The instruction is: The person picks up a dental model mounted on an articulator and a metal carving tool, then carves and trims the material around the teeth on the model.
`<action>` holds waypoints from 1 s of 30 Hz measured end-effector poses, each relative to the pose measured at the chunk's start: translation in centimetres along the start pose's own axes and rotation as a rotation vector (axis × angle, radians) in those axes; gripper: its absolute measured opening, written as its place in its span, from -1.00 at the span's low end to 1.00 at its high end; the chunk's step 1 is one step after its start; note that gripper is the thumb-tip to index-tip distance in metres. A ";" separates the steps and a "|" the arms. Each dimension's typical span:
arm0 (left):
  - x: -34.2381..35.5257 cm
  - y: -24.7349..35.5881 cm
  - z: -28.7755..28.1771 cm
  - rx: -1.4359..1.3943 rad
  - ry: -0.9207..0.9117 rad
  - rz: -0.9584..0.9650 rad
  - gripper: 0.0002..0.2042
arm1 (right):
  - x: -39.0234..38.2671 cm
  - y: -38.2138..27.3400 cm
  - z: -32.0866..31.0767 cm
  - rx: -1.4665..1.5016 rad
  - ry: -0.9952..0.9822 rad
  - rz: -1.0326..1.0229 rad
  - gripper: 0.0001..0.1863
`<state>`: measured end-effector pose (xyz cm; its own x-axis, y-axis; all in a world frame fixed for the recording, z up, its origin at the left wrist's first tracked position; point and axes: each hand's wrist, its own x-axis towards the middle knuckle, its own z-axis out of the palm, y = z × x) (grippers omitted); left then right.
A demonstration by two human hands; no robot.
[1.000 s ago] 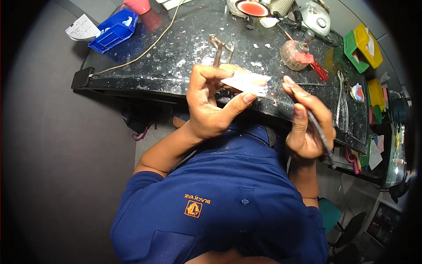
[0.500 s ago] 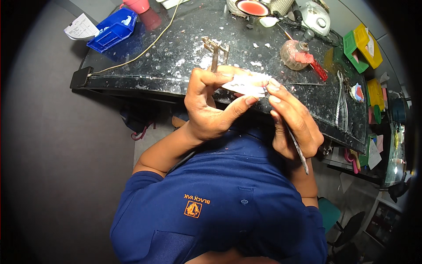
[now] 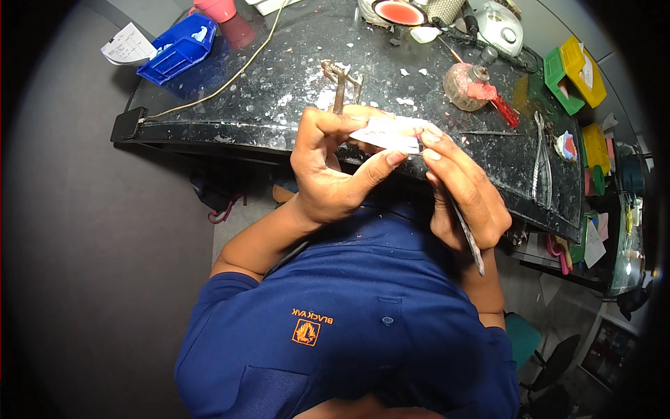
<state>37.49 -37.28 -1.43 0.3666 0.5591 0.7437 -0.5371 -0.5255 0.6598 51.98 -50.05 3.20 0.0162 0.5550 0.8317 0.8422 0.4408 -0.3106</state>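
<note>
My left hand (image 3: 324,164) is closed round a white dental cast (image 3: 391,134), its thumb along the near side and its fingers on the far side. Bright light washes out the cast's detail. Pinched in my right hand (image 3: 471,192) is a slim metal carving tool (image 3: 469,237); its handle slants down below the palm, and its tip is at the cast's right end. Fingertips of the right hand meet the cast there. Just beyond the left hand rises a brass-coloured metal frame (image 3: 342,78), like an articulator; the fingers hide whether it joins the cast.
The dark bench (image 3: 279,105) is speckled with white scraps. On its right are a glass burner (image 3: 466,87), a red-handled tool (image 3: 505,110), long tweezers (image 3: 540,160) and another cast (image 3: 566,146). A blue tray (image 3: 180,50) sits far left; a red-filled bowl (image 3: 399,12) stands at the back.
Both hands, with the cast and the carving tool, have shifted very slightly left. The grips look the same.
</note>
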 end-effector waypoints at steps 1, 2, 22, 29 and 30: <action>0.0 0.1 0.0 0.008 -0.001 -0.001 -0.51 | 0.0 0.0 0.0 -0.001 0.000 0.000 -0.81; 0.0 0.1 -0.1 0.008 0.000 -0.001 -0.51 | -0.1 0.1 0.1 -0.009 0.002 -0.006 -0.81; -0.2 -1.0 -0.4 0.047 -0.032 0.155 -0.49 | -1.5 1.5 -0.4 0.270 0.192 0.111 -0.78; 0.0 -0.8 0.0 -0.004 -0.016 0.145 -0.50 | -0.1 0.3 -0.4 0.049 0.038 -0.032 -0.80; -0.1 -0.7 -0.1 -0.001 -0.018 0.136 -0.50 | 0.0 0.2 -0.3 0.054 0.024 -0.035 -0.79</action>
<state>37.74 -36.89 -1.97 0.3038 0.4710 0.8282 -0.5832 -0.5954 0.5526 52.28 -50.16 3.28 0.0003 0.5216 0.8532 0.8119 0.4979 -0.3047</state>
